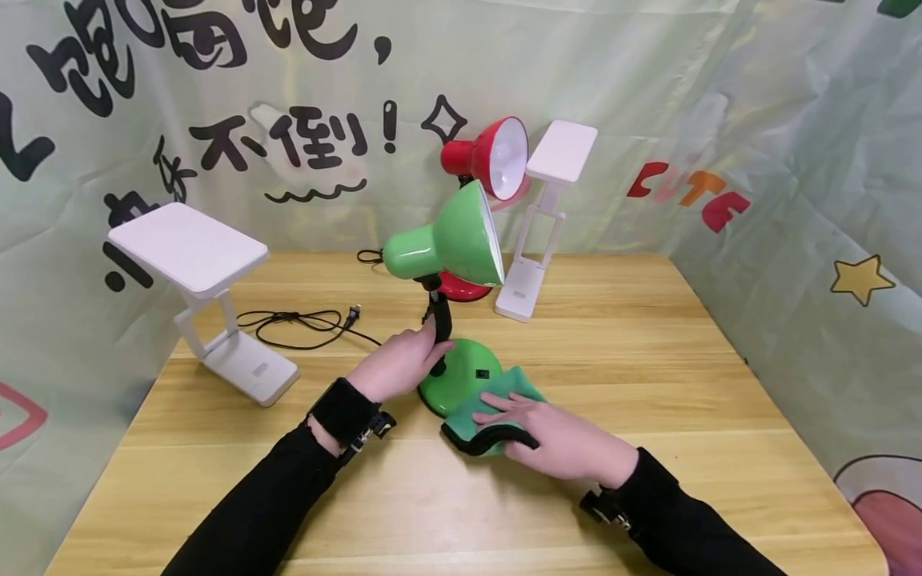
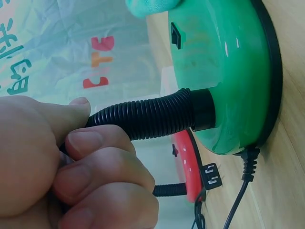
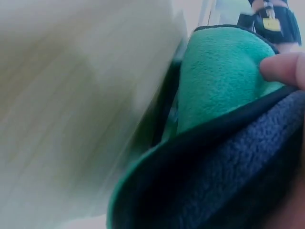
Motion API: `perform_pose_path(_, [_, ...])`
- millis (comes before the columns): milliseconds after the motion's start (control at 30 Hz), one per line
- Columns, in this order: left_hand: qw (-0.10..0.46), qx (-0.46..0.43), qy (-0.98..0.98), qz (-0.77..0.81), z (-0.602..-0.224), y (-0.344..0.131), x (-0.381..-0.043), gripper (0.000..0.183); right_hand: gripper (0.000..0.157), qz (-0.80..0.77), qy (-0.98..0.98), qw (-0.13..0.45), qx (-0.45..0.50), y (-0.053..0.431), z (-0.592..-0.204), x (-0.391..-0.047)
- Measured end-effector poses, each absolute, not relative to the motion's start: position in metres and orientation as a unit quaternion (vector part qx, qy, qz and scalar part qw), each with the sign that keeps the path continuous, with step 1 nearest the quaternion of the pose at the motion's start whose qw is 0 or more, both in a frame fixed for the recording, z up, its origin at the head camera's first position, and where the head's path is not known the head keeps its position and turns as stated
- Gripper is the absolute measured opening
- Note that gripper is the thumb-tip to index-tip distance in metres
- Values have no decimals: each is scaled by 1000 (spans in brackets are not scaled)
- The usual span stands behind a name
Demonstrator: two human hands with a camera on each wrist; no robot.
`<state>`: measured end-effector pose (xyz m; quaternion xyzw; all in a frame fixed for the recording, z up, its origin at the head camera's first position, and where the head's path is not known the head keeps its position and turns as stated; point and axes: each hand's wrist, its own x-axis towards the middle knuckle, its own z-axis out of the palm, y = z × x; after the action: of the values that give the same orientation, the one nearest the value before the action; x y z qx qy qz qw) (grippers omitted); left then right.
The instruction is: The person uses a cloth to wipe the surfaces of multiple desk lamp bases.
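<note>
Black sleeves [image 1: 248,504] are slanting over a wood-grain tabletop [image 1: 403,512], where a green gooseneck desk lamp [image 1: 461,236] is standing near the middle. The left hand [image 1: 396,364] is clasping its black neck [image 2: 143,117]; the right hand [image 1: 562,436], fingers extended, is pressing a green cloth [image 1: 461,420] against its base [image 1: 461,368]. Pale fabric [image 1: 619,72] is hanging behind, printed with lettering [image 1: 317,138].

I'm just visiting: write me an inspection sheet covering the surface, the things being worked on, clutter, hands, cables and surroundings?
Surface: light wooden table.
Job's things: green lamp, upright; green cloth on its base.
Clutter: red lamp behind; white lamps left and back right.
Hands: left hand grips the black neck; right hand rests on the cloth.
Cables: black cord leaves the green base; a loose plug lies left.
Surroundings: backdrop with printed lettering.
</note>
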<state>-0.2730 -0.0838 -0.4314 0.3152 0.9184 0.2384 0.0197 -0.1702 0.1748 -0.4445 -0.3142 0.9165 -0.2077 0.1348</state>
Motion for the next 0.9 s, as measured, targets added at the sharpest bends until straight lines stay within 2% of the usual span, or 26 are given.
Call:
perform_pose_path(267, [24,315,917,243,-432,-85,-273,52,45,-237,930,63,-274,203,-449,-185])
perform_pose_path(433, [28,315,917,244,-432,-85,-273,53,52,-210,947,52,-240,205,-456,-205])
perform_pose_path(733, [21,317,917,241,-431,-85,-272,46,56,-236,943,68,-223,163,-458,-257])
perform_pose_path(900, [3,333,913,237,-429,-86,-271,40,59,-208,933,42,-291,131,-462,-281])
